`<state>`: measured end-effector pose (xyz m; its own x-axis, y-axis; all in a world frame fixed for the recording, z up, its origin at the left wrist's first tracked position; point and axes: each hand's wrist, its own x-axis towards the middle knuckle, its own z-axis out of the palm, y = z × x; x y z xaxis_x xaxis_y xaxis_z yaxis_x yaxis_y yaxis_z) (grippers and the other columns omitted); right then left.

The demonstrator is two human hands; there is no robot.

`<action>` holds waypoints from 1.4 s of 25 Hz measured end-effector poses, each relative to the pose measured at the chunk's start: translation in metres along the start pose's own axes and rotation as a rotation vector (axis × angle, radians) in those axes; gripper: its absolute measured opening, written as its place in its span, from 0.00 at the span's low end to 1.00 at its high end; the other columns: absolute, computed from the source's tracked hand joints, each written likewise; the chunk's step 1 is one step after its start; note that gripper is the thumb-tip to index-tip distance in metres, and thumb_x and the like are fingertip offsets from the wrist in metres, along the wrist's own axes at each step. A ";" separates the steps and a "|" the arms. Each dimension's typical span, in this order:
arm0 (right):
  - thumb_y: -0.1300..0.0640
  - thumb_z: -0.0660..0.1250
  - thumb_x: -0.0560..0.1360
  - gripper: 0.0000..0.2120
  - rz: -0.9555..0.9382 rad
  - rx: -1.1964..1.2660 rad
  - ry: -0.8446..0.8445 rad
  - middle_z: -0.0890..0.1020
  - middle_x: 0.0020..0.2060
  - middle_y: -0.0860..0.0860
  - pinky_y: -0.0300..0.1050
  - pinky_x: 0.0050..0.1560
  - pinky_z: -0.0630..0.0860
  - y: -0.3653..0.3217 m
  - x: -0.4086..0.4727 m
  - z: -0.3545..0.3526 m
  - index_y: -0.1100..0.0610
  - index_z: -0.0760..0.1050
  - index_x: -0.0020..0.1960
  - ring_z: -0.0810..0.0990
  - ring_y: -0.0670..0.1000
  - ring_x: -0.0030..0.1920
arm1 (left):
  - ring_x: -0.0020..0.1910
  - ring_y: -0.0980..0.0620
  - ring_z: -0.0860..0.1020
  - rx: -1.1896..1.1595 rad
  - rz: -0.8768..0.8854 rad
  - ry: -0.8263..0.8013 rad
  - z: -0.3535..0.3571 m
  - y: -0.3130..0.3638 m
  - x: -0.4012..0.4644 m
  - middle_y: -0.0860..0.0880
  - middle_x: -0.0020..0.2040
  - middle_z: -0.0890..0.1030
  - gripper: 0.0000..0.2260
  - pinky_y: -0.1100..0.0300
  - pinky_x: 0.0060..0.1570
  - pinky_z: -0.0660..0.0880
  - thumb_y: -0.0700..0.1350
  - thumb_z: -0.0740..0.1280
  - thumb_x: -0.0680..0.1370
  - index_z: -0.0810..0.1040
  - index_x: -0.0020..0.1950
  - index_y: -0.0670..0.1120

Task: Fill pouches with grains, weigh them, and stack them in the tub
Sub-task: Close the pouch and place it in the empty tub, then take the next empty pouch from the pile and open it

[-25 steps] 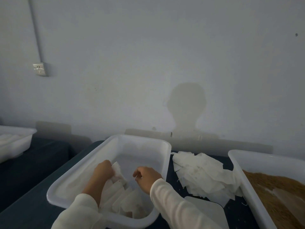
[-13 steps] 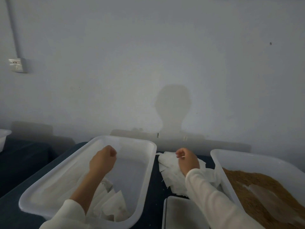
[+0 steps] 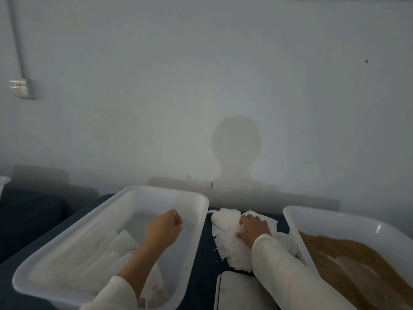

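Nearest, bottom edge: white flat scale (image 3: 241, 291) between the two tubs, partly cut off by the frame, right sleeve (image 3: 288, 271) crossing above its right side. Left sleeve (image 3: 111, 296) entering at bottom, forearm angled up and to the right over the white tub (image 3: 29, 285). Filled pouches (image 3: 98, 258) lying overlapped in a row inside that tub, along its near half, flat and slanted. Left hand (image 3: 164, 228) held above tub interior, fingers curled into a loose fist, nothing visibly held, clear of the pouches. Right hand (image 3: 253, 229) palm down on the heap of empty pouches (image 3: 225, 233), fingers spread and slightly bent, pressing on the top sheets; no pinch visible, thumb side toward the tub. Heap lying on dark table (image 3: 201, 271) in the gap between the tubs. Right: second white tub (image 3: 297, 218) holding brown grains (image 3: 335, 247), a clear scoop-like piece half buried, too blurred to identify. Far: plain wall (image 3: 201, 86) with head shadow, wall socket (image 3: 21, 88) at left.
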<state>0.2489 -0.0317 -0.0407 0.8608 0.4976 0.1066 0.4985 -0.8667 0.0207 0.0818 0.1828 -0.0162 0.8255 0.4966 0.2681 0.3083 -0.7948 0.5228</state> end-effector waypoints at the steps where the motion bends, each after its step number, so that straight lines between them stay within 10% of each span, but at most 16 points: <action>1: 0.47 0.59 0.78 0.17 -0.006 -0.032 0.000 0.73 0.63 0.51 0.49 0.62 0.65 0.000 0.004 0.002 0.52 0.68 0.64 0.71 0.53 0.63 | 0.48 0.52 0.76 -0.002 0.002 -0.001 0.001 0.000 0.000 0.52 0.50 0.79 0.04 0.60 0.50 0.72 0.47 0.63 0.79 0.75 0.51 0.50; 7: 0.58 0.57 0.78 0.10 0.018 0.160 0.136 0.79 0.53 0.50 0.42 0.51 0.69 0.004 0.005 -0.009 0.52 0.77 0.49 0.78 0.53 0.52 | 0.48 0.54 0.76 0.007 0.008 0.014 0.002 -0.001 -0.002 0.53 0.50 0.79 0.05 0.62 0.48 0.71 0.47 0.63 0.79 0.75 0.53 0.49; 13: 0.61 0.61 0.78 0.12 0.082 1.086 0.464 0.71 0.30 0.52 0.44 0.38 0.70 0.015 -0.028 -0.071 0.59 0.69 0.35 0.70 0.51 0.33 | 0.45 0.55 0.76 -0.243 0.118 0.029 -0.016 0.046 -0.015 0.54 0.47 0.78 0.01 0.62 0.47 0.73 0.45 0.64 0.79 0.74 0.48 0.50; 21: 0.60 0.59 0.79 0.09 0.230 1.734 0.322 0.77 0.37 0.54 0.43 0.38 0.74 0.087 -0.136 -0.124 0.59 0.75 0.43 0.76 0.52 0.40 | 0.51 0.54 0.78 -0.871 0.073 -0.421 0.027 0.182 -0.075 0.51 0.55 0.77 0.13 0.61 0.47 0.78 0.49 0.65 0.79 0.69 0.60 0.46; 28: 0.61 0.58 0.79 0.11 0.440 1.770 0.236 0.82 0.39 0.59 0.50 0.43 0.73 0.152 -0.207 -0.094 0.66 0.78 0.48 0.79 0.56 0.41 | 0.40 0.55 0.81 -1.079 0.014 -0.647 0.089 0.245 -0.113 0.49 0.42 0.81 0.09 0.61 0.42 0.80 0.47 0.63 0.80 0.76 0.44 0.43; 32: 0.59 0.58 0.80 0.09 0.563 1.358 0.161 0.77 0.47 0.61 0.49 0.47 0.72 0.176 -0.210 -0.064 0.63 0.74 0.50 0.76 0.59 0.46 | 0.36 0.55 0.75 -0.805 0.175 -0.528 0.112 0.255 -0.114 0.50 0.37 0.76 0.10 0.59 0.43 0.76 0.48 0.66 0.78 0.71 0.38 0.47; 35: 0.58 0.62 0.79 0.03 0.445 0.947 0.413 0.77 0.43 0.54 0.42 0.42 0.73 0.172 -0.215 -0.058 0.58 0.72 0.48 0.76 0.52 0.43 | 0.29 0.63 0.72 -0.691 0.316 -0.466 0.118 0.258 -0.115 0.54 0.33 0.72 0.12 0.69 0.34 0.69 0.48 0.67 0.77 0.68 0.36 0.50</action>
<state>0.1438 -0.2896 -0.0029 0.9691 -0.0511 0.2412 0.1841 -0.5006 -0.8458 0.1220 -0.1202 -0.0074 0.9786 -0.0220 0.2048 -0.1958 -0.4077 0.8919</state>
